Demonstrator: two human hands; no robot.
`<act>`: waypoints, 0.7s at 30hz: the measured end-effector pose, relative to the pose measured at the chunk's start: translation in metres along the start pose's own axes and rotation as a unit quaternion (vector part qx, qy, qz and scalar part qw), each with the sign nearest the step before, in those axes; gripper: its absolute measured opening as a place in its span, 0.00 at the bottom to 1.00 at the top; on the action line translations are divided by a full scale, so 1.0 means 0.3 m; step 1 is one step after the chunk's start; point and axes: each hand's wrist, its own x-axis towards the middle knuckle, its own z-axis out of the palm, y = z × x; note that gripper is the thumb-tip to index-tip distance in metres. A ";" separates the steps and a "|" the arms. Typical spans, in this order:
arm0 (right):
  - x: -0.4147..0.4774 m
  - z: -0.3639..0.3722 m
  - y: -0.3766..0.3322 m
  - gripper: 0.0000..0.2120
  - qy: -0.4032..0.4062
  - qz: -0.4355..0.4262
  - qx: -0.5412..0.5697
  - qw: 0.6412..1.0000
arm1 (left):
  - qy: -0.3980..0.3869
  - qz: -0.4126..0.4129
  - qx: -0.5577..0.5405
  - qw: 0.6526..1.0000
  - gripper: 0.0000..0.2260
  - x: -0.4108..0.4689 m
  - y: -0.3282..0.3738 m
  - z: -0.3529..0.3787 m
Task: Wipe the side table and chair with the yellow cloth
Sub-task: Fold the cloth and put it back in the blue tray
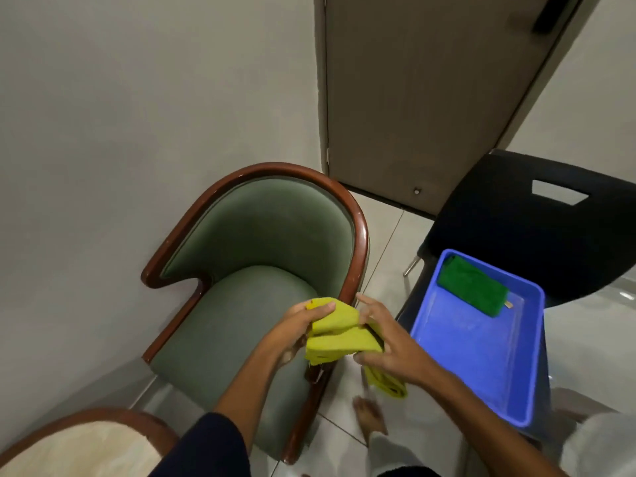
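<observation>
A yellow cloth [339, 340] is bunched between both hands, above the front right corner of a green upholstered chair [241, 304] with a dark wooden frame. My left hand [304, 321] grips its upper left part, thumb on top. My right hand [385, 342] holds the right side, and a tail of cloth hangs below that hand. The side table [79, 449], round with a pale top and a wooden rim, shows only partly at the bottom left corner.
A blue plastic tray [481, 359] holding a folded green cloth [471, 290] rests on a black plastic chair [537, 228] to the right. A wall runs along the left, a closed door [430, 98] behind. My bare foot [370, 418] stands on the tiled floor.
</observation>
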 end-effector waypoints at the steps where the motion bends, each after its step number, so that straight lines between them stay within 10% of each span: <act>1: -0.007 -0.034 0.011 0.21 -0.003 0.046 0.090 0.995 | -0.001 0.000 0.024 1.000 0.14 0.005 0.006 0.028; 4: -0.029 -0.149 0.141 0.18 -0.040 0.225 0.413 0.882 | -0.017 -0.007 0.099 0.995 0.10 0.052 0.001 0.132; 8: -0.145 -0.315 0.428 0.32 -0.174 0.378 0.454 0.788 | -0.055 -0.041 0.145 0.987 0.07 0.194 -0.056 0.319; 14: -0.344 -0.486 0.777 0.13 0.123 0.465 0.502 0.719 | -0.064 -0.090 0.188 0.976 0.27 0.466 -0.273 0.608; 21: -0.413 -0.537 1.001 0.29 0.287 0.515 0.337 0.734 | 0.087 -0.042 0.241 0.966 0.23 0.684 -0.473 0.842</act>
